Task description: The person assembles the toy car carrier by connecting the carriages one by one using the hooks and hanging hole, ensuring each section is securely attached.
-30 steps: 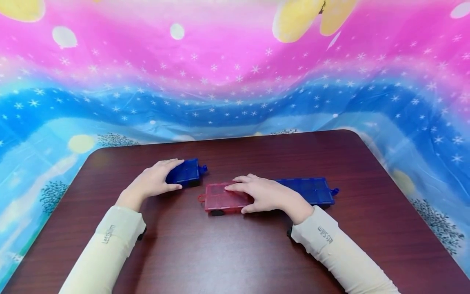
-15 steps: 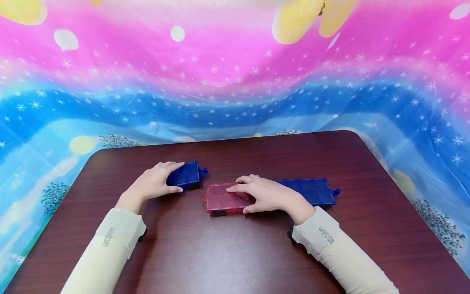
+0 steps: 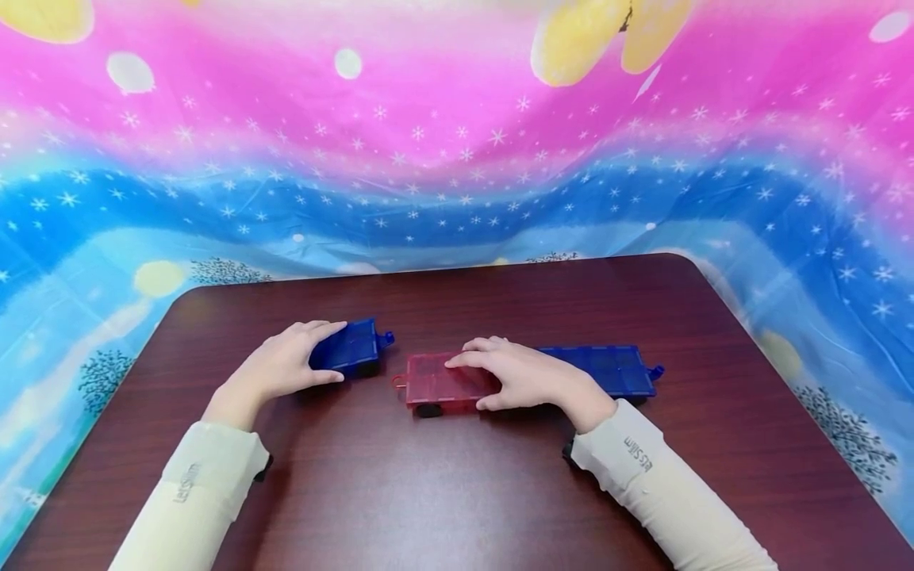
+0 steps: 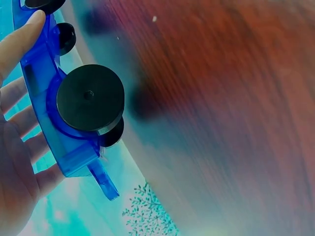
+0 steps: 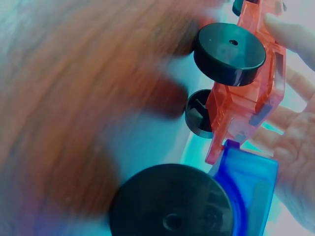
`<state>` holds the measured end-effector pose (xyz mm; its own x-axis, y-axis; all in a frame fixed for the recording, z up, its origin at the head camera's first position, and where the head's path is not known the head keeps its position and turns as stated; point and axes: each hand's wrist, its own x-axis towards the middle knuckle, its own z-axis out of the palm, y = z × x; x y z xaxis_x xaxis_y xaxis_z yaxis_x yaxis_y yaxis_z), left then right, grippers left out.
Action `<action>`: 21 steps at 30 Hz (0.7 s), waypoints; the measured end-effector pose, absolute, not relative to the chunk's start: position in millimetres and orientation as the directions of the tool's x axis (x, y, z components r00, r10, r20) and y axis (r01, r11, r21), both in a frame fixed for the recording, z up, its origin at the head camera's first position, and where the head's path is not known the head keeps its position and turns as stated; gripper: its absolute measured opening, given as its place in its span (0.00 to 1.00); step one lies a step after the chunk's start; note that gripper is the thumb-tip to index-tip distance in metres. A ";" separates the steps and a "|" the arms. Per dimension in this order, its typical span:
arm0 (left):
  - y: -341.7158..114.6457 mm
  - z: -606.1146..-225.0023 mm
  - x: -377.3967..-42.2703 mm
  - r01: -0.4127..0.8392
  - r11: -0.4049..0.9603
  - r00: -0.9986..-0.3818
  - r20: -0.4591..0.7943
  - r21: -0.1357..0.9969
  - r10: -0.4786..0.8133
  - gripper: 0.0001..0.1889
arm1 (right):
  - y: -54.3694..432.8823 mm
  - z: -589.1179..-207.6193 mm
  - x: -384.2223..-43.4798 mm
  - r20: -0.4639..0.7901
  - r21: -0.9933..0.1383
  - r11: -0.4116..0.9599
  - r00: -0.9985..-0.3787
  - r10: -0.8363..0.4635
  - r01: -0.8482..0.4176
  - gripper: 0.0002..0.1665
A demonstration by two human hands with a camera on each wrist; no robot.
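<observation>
My left hand [image 3: 289,358] grips a translucent blue toy car base [image 3: 348,347] by its sides, thumb on the near side and fingers across the far one. Black wheels [image 4: 91,98] and a blue hook [image 4: 104,181] show on it in the left wrist view. With the right hand [image 3: 524,373] I hold a red toy car base [image 3: 435,379], thumb near and fingers over the top. A red loop [image 3: 399,382] sticks out of its left end, facing the blue hook across a gap. Behind the right hand, a second blue car base [image 3: 607,369] adjoins the red one's right end.
Everything is on a dark brown wooden table [image 3: 443,476] with rounded far corners. A pink and blue patterned cloth [image 3: 457,159] hangs behind its far edge and along the sides. The second blue base has a hook [image 3: 655,372] pointing right.
My left hand has drawn its blue car base left and slightly nearer, widening the gap to the red one. The right hand and the red base have shifted slightly right.
</observation>
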<state>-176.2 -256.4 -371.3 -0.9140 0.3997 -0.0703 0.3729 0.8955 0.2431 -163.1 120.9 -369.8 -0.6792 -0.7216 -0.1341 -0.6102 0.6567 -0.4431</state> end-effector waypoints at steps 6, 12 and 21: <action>-264.2 -370.0 -165.5 0.368 0.902 -0.918 -0.067 0.225 0.391 0.43 | 122.5 -372.3 -165.0 -0.137 -0.460 0.656 -0.682 -0.718 -0.599 0.41; -269.3 -366.6 -151.0 0.357 0.910 -0.924 -0.063 0.211 0.377 0.43 | 123.7 -374.5 -166.1 -0.132 -0.460 0.656 -0.685 -0.717 -0.598 0.41; -270.0 -360.1 -131.7 0.365 0.911 -0.922 -0.064 0.193 0.383 0.43 | 124.5 -373.4 -166.7 -0.119 -0.474 0.646 -0.683 -0.720 -0.599 0.41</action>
